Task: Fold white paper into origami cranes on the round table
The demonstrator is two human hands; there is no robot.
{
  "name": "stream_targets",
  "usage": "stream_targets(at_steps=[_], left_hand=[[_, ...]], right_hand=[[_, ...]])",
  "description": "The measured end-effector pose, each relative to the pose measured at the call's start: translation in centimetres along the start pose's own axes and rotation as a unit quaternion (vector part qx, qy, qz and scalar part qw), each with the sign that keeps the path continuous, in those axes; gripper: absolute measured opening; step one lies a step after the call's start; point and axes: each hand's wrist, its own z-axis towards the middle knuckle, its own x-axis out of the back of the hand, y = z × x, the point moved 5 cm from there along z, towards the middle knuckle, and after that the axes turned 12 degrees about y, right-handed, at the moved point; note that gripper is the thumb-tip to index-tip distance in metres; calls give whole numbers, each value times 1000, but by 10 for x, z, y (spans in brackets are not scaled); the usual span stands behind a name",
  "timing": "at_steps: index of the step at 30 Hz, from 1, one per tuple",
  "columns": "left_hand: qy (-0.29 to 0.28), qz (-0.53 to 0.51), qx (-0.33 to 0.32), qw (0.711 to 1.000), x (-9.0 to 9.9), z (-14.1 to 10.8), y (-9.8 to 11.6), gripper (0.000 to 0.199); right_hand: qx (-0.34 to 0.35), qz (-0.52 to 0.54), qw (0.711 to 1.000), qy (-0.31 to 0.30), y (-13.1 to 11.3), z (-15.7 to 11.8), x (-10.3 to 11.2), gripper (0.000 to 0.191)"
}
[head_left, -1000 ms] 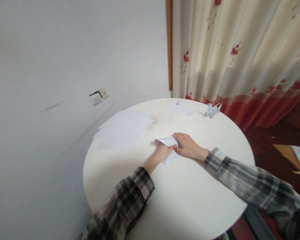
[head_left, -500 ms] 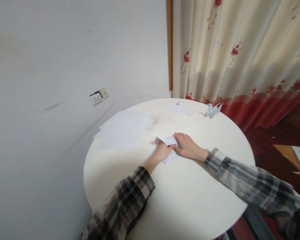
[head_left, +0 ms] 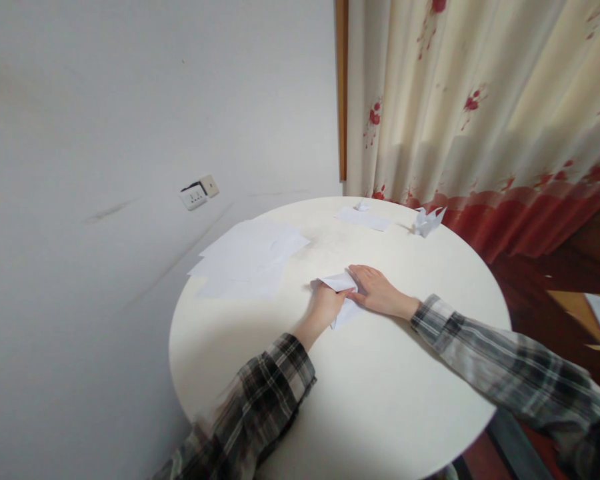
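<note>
A folded white paper (head_left: 336,281) lies near the middle of the round white table, one flap raised and a lower part flat on the tabletop. My left hand (head_left: 326,304) is closed on its left side, with the fingers partly under the raised flap and hidden. From the right, my right hand (head_left: 377,291) holds the paper's right edge between thumb and fingers. The two thumbs nearly meet over the paper.
Loose white sheets (head_left: 247,257) overlap on the table's (head_left: 395,380) left side. A folded paper figure (head_left: 427,222) stands at the back right. Near the far edge, a small folded piece (head_left: 361,207) sits by a flat paper (head_left: 364,219). A wall stands left, a curtain (head_left: 455,120) behind.
My left hand and forearm have shifted slightly to the right, covering a little more of the paper's lower part. My right hand keeps nearly the same place.
</note>
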Motion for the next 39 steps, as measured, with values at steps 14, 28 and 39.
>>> stream_targets(at_steps=[14,28,39], left_hand=[[16,206,-238,949,40,-47,26,10],[-134,321,-374,860,36,-84,24,51],[-104,301,-425,847,48,-102,38,30]], right_hand=[[-3,3,1000,-4,2,1,-2,60],[-9,5,1000,13,2,2,0,53],[-13,8,1000,10,3,3,-1,49]])
